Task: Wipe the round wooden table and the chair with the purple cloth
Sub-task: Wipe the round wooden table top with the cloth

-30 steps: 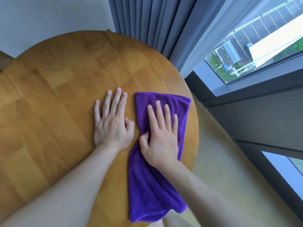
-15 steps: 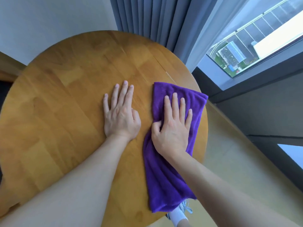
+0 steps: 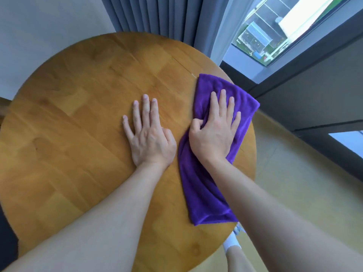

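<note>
The purple cloth [image 3: 206,183] is laid along the right edge of the round wooden table [image 3: 82,118], folded into a long strip, and its far corner hangs a little over the rim. The right hand [image 3: 214,134] is pressed flat on the far half of the cloth, fingers spread, with the thumb bent into a fold; nothing is pinched. The left hand [image 3: 151,136] is laid flat on the bare wood just beside the cloth, fingers together, and it seems to be used only as support.

The step in hand is judged to be the wiping of the right side of the table top. For a good result, even pressure should be kept through the whole palm, and the near half of the strip, which lies loose, should be gathered under the hand. The large left part of the top should be covered in overlapping strokes. The chair cannot be clearly seen here.
</note>
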Tool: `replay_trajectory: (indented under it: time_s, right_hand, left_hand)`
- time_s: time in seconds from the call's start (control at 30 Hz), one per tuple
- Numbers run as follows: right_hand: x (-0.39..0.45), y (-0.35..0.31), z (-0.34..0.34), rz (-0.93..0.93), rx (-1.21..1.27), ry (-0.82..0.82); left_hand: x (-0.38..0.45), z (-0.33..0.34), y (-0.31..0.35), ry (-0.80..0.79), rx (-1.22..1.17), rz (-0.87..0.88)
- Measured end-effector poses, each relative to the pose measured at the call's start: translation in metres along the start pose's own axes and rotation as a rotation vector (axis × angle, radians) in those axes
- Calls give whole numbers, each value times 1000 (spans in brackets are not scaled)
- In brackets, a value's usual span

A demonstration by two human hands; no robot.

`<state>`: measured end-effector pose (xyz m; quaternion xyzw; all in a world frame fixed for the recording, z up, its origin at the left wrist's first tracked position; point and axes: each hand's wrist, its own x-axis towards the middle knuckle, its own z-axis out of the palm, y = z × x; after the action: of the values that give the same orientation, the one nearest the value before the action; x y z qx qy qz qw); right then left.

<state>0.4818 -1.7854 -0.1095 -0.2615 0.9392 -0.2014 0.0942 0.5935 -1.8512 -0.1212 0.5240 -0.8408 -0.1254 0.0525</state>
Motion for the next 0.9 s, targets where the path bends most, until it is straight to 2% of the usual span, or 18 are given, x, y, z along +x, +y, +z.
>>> replay_trajectory:
  time_s: [0.03,0.1,0.17,0.23,0.3,0.43,0.5,0.6,0.77,0.83,0.9]
  right_hand:
    - [-10,-3,2,-22,-11,-12]
    - [-29,9,-2,-185,-21,-87]
    - [-40,39,-14,-383,-11,-175]
    - [-39,69,-29,-469,-1,-211]
    - [-28,79,-33,-418,6,-170]
    - [-2,47,-17,-97,-3,12]
    - [1,30,-9,-7,-12,40]
    - [-17,28,-8,-77,-32,-14]
    - [-57,73,-30,-366,-78,-144]
    - [-56,85,-37,-346,-73,-132]
    - [-41,74,-33,-220,-82,-78]
  left_hand:
    - [1,-1,1,-2,1,5]
    - [1,-1,1,-6,9,11]
    - [1,-1,1,-14,15,10]
    - [0,0,1,-19,16,8]
    - [1,0,1,-14,26,7]
    - [1,2,1,-13,34,15]
    - [1,3,1,-8,27,18]
    - [0,3,1,6,28,21]
    - [1,3,1,13,22,25]
    - [2,3,1,17,17,23]
    - [2,4,1,24,26,23]
